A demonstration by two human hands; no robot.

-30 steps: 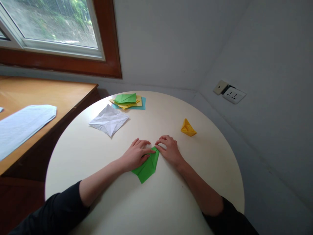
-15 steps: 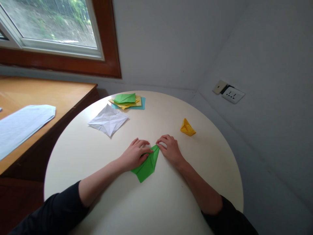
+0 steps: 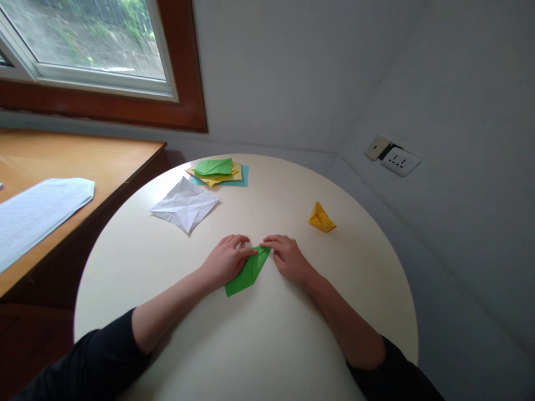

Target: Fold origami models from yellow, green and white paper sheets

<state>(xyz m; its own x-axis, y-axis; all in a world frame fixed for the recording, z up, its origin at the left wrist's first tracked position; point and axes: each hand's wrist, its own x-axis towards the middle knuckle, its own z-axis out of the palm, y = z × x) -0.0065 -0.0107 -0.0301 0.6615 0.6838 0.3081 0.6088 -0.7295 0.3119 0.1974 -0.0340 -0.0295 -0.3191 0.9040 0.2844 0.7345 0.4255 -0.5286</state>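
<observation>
hands meet over a folded green paper (image 3: 247, 273) lying flat near the middle of the round cream tabletop (image 3: 267, 345). left hand (image 3: 225, 260) rests palm down on the paper's left side, fingers stretched toward its far tip and pressing it against the surface; its grip is flat and spread, not closed around anything. right hand (image 3: 288, 257) lies just beside the paper on the right, fingers curled a little, fingertips (image 3: 267, 243) touching the pointed far end where they nearly meet those of the left hand; its grip too is loose and open, pinning rather than clasping. the paper is a long narrow shape, its point under the fingers and its wider end toward the person, clear of both hands. both forearms are bare, with dark sleeves (image 3: 96, 362) pushed up near the elbows.

farther out on the tabletop, to the left, lies a creased white sheet (image 3: 185, 204), unfolded and flat. beyond it, near the far edge, sits a small stack of coloured papers (image 3: 217, 171), green on top, yellow and blue beneath. well apart on the right stands a small folded yellow paper figure (image 3: 321, 218). a wooden desk (image 3: 62, 161) adjoins on the left with a printed sheet (image 3: 37, 214) on it, below a window (image 3: 83, 44). a wall socket (image 3: 400, 161) shows on the right wall.
</observation>
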